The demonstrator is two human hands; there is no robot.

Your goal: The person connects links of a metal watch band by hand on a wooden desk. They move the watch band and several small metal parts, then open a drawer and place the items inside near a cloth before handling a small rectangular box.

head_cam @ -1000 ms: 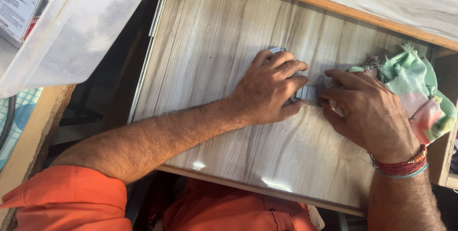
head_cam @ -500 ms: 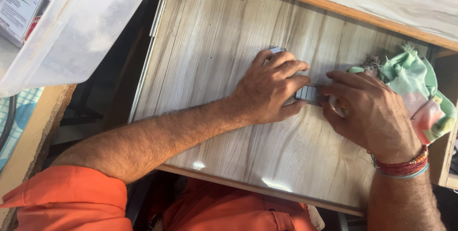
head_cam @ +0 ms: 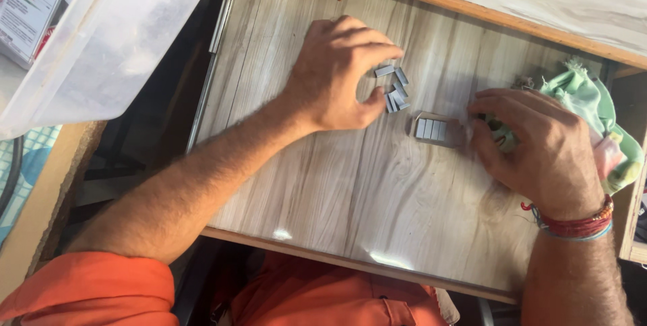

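Landmark: the short row of small grey metal blocks (head_cam: 429, 128), lying flat on the wood-grain desk (head_cam: 377, 225) inside a thin, clear or pale wrapper whose edges are hard to make out. Just left of and slightly above that row sits a loose cluster of the same grey pieces (head_cam: 394, 89), tumbled at mixed angles, some touching one another. The left hand (head_cam: 340, 73) arches over the cluster, thumb and forefinger curled toward each other with the pieces at the fingertips; whether any piece is actually pinched cannot be told. The right hand (head_cam: 539, 147) rests on the desk just right of the row, fingertips at the wrapper's edge, fingers bent but closed on nothing visible; it partly covers a pale green cloth (head_cam: 593, 107) bunched further right. A red and blue thread band (head_cam: 573, 225) circles that wrist. Well left of the row, off the desk edge, hangs a translucent plastic bin (head_cam: 114, 36). Judgement on handling: the pieces look rigid, light, smooth-faced and thin, likely to slide on the laminate and scatter if nudged. Best taken singly by the long edges with a fingertip pinch, or tipped up on one end first; the wrapped row is better moved as a unit.
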